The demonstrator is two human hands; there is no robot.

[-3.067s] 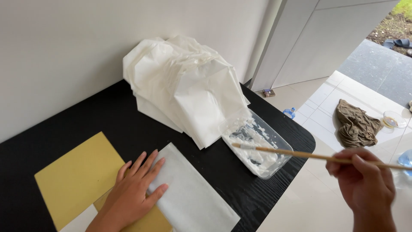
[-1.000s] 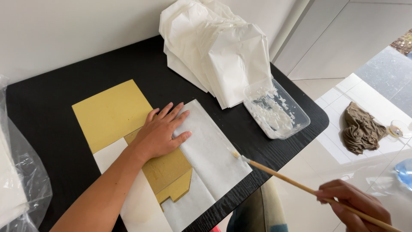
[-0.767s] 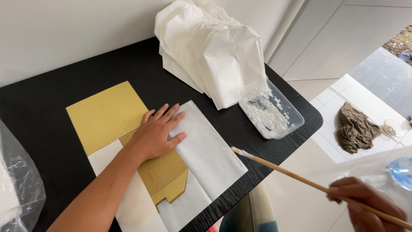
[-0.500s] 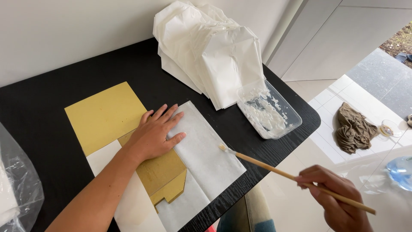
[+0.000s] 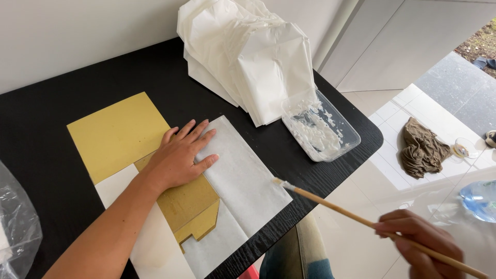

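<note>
Fingers of the left hand [image 5: 181, 157] lie spread flat on white paper [image 5: 243, 181] and gold card [image 5: 116, 132]; right hand [image 5: 421, 248] grips a brush [image 5: 330, 204], beyond whose tip a clear tray [image 5: 320, 126] holds white paste.

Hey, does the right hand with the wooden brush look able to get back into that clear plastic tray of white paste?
Probably yes: the right hand holds the wooden brush just below the clear plastic tray, and nothing lies between them.

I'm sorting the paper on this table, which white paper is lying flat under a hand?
The flat white sheet at the table's front edge, beside the gold paper; the left hand presses on it. The other white papers are a rumpled heap at the back.
</note>
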